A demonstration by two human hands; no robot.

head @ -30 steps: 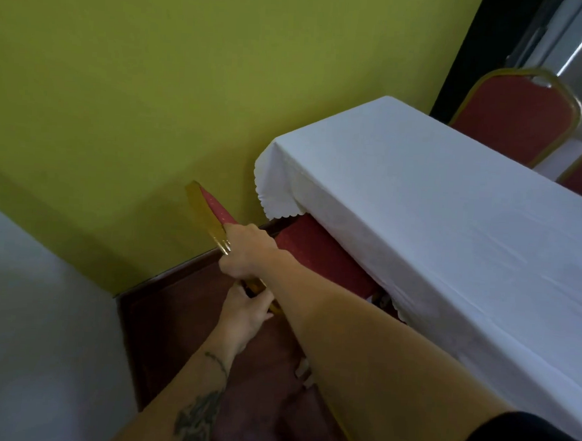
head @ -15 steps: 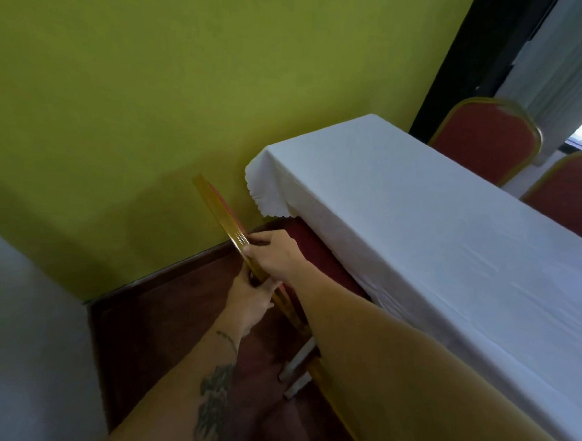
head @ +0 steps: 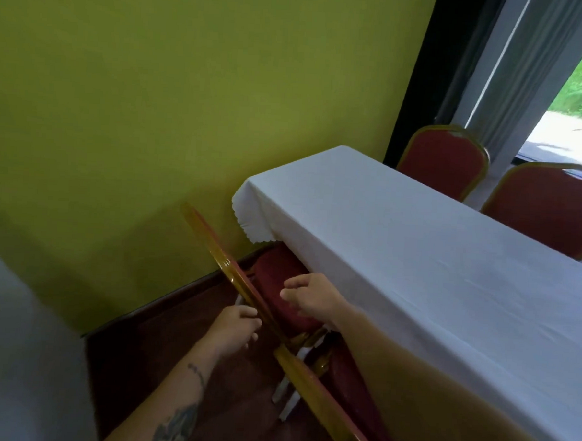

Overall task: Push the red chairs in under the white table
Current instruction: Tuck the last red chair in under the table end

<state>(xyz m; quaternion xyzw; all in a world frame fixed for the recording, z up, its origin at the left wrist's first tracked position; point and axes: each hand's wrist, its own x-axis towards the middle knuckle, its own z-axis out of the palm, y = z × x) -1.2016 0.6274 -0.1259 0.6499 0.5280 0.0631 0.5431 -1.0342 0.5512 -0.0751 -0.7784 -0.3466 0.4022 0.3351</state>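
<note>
A red chair with a gold frame stands at the table's near-left corner. Its backrest (head: pixel 220 263) is seen edge-on and its seat (head: pixel 275 293) lies partly under the hanging cloth of the white table (head: pixel 414 277). My left hand (head: pixel 236 328) is behind the backrest, fingers curled onto its gold frame. Over the seat hovers my right hand (head: pixel 309 300), off the backrest, fingers loosely apart and holding nothing. A second red chair (head: pixel 324 400) stands closer to me along the same side, partly hidden by my right forearm.
Two more red chairs (head: pixel 444 161) (head: pixel 546 206) stand at the table's far side, backs upright. A yellow-green wall (head: pixel 188 97) runs close behind the table's end. At the right, grey curtains (head: pixel 527 64) hang by a bright opening. The floor (head: pixel 133 364) is dark red-brown.
My right hand has let go of the backrest's top edge and moved over the seat. My left hand stays at the backrest. The view has tilted up and right.
</note>
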